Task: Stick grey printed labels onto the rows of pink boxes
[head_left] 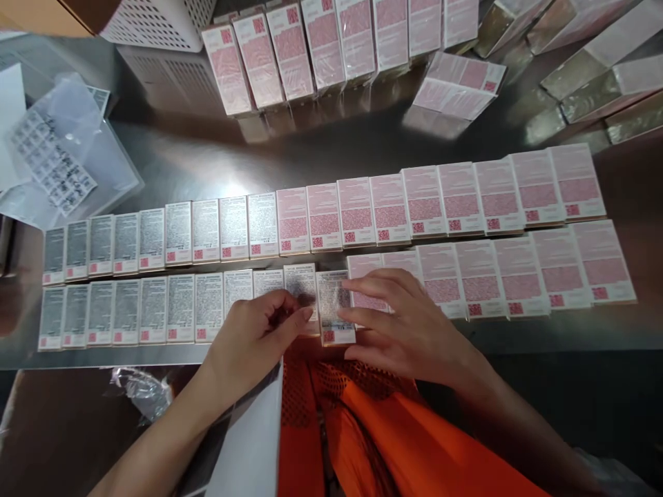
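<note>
Two long rows of small flat boxes lie on a steel table (207,159). Boxes on the left carry white printed labels (179,233); those on the right show bare pink faces (523,276). My left hand (256,342) rests its fingertips on a labelled box (301,286) in the near row. My right hand (401,324) lies flat with spread fingers against the neighbouring labelled box (335,307) and the pink box beside it. Neither hand grips anything that I can see.
More pink boxes (321,48) stand in a row at the back, one lying flat (458,86). A label sheet in clear plastic (52,159) lies far left, a white perforated bin (155,24) beyond it. Wrapped bundles (595,62) sit back right. Orange mesh fabric (383,435) lies below the table edge.
</note>
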`<state>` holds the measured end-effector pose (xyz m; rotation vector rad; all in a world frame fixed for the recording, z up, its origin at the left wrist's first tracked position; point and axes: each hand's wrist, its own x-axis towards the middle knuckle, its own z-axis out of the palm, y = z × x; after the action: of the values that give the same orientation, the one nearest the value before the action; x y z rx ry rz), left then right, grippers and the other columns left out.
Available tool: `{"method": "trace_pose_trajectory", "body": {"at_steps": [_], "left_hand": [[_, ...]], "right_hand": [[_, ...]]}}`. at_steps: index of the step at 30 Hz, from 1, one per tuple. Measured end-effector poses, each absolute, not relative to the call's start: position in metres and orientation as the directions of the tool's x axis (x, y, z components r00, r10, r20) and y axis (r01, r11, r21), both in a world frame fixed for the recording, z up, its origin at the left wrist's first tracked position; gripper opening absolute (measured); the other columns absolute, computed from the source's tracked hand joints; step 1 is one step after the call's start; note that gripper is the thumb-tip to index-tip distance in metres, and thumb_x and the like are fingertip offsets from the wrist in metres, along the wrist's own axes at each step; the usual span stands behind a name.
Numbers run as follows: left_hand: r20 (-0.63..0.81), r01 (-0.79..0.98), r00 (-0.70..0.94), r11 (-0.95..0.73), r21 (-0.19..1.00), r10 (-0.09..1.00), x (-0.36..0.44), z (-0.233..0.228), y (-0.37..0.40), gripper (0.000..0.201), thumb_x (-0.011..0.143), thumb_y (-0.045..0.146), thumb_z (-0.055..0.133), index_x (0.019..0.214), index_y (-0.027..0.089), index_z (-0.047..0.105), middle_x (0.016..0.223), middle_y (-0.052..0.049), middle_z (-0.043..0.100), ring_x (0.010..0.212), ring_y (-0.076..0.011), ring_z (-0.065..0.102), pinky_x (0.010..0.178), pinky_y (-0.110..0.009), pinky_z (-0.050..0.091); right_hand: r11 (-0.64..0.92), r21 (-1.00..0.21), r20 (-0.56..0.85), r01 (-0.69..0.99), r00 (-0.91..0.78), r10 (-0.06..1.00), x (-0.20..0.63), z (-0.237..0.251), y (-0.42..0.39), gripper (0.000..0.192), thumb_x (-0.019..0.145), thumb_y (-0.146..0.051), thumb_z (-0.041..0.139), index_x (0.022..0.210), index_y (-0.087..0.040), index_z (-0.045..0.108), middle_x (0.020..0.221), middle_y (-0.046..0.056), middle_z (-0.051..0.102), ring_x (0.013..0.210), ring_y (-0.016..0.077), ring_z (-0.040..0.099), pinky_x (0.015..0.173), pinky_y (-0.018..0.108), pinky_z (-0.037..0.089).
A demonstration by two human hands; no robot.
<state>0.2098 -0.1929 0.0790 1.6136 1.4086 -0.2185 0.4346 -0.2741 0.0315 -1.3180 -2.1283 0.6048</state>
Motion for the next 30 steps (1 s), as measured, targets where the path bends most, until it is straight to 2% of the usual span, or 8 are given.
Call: {"method": "trace_pose_trajectory", "body": {"at_steps": [4,10,16,19,22,25,28,30], "left_hand": [[-0.637,0.857,0.329,0.064,0.512,0.698,0.211,0.082,-0.191,0.034,0.087,0.054,0.054,0.076,0.023,0.061,0.056,0.006,0.058,0.051,-0.0115,0.050,0.051,-0.024,0.033],[-0.630,0.871,0.331,0.030,0.491,0.703,0.207,0.080,-0.195,0.034,0.085,0.053,0.057,0.071,0.022,0.058,0.053,0.007,0.056,0.049,-0.0105,0.048,0.049,-0.023,0.033],[-0.611,0.876,0.370,-0.044,0.480,0.699,0.204,0.081,-0.197,0.031,0.083,0.047,0.061,0.067,0.021,0.056,0.055,0.007,0.057,0.049,-0.0101,0.047,0.049,-0.023,0.032],[-0.583,0.865,0.413,-0.101,0.492,0.700,0.206,0.083,-0.199,0.031,0.085,0.048,0.058,0.069,0.021,0.057,0.058,0.006,0.061,0.051,-0.0110,0.051,0.051,-0.023,0.034],[-0.540,0.840,0.486,-0.198,0.505,0.687,0.211,0.082,-0.202,0.024,0.087,0.045,0.056,0.088,0.022,0.060,0.066,0.004,0.067,0.057,-0.0133,0.059,0.057,-0.024,0.039],[-0.487,0.802,0.588,-0.386,0.456,0.646,0.215,0.078,-0.204,0.025,0.090,0.042,0.053,0.104,0.023,0.059,0.074,0.002,0.072,0.062,-0.0168,0.065,0.058,-0.026,0.039],[-0.427,0.733,0.680,-0.577,0.361,0.596,0.218,0.071,-0.206,0.023,0.095,0.036,0.044,0.097,0.023,0.063,0.080,0.000,0.073,0.062,-0.0181,0.065,0.054,-0.027,0.035],[-0.376,0.694,0.718,-0.641,0.327,0.586,0.218,0.067,-0.208,0.026,0.096,0.031,0.040,0.090,0.022,0.064,0.079,-0.001,0.072,0.059,-0.0178,0.064,0.052,-0.028,0.033]], "right_hand": [[0.433,-0.597,0.278,0.675,-0.332,0.901,0.438,0.034,-0.277,0.026,0.085,-0.030,0.070,0.109,-0.021,0.067,0.119,0.010,0.064,0.109,0.0265,0.055,0.090,0.042,0.045],[0.490,-0.478,0.296,0.728,-0.392,0.871,0.432,0.033,-0.275,0.020,0.085,-0.031,0.069,0.102,-0.020,0.067,0.113,0.005,0.069,0.103,0.0250,0.057,0.082,0.039,0.044],[0.574,-0.383,0.411,0.724,-0.422,0.808,0.429,0.032,-0.272,0.014,0.085,-0.016,0.068,0.098,-0.017,0.067,0.100,0.000,0.072,0.092,0.0183,0.060,0.074,0.034,0.042],[0.606,-0.330,0.414,0.724,-0.465,0.782,0.428,0.032,-0.272,0.007,0.087,-0.014,0.066,0.093,-0.018,0.067,0.098,-0.001,0.072,0.092,0.0167,0.060,0.073,0.034,0.041],[0.619,-0.304,0.386,0.725,-0.500,0.775,0.426,0.029,-0.271,0.006,0.089,-0.016,0.063,0.089,-0.019,0.067,0.101,-0.002,0.072,0.093,0.0166,0.059,0.073,0.035,0.040],[0.609,-0.327,0.405,0.723,-0.475,0.781,0.423,0.025,-0.272,0.004,0.087,-0.017,0.064,0.087,-0.018,0.067,0.103,-0.002,0.073,0.092,0.0181,0.060,0.071,0.036,0.041],[0.559,-0.377,0.404,0.738,-0.412,0.816,0.420,0.022,-0.274,0.003,0.086,-0.020,0.065,0.085,-0.018,0.067,0.103,0.000,0.073,0.093,0.0200,0.060,0.073,0.036,0.042],[0.504,-0.418,0.388,0.756,-0.352,0.851,0.419,0.022,-0.277,0.006,0.085,-0.024,0.065,0.085,-0.018,0.066,0.103,0.002,0.072,0.095,0.0215,0.059,0.076,0.037,0.043]]}}
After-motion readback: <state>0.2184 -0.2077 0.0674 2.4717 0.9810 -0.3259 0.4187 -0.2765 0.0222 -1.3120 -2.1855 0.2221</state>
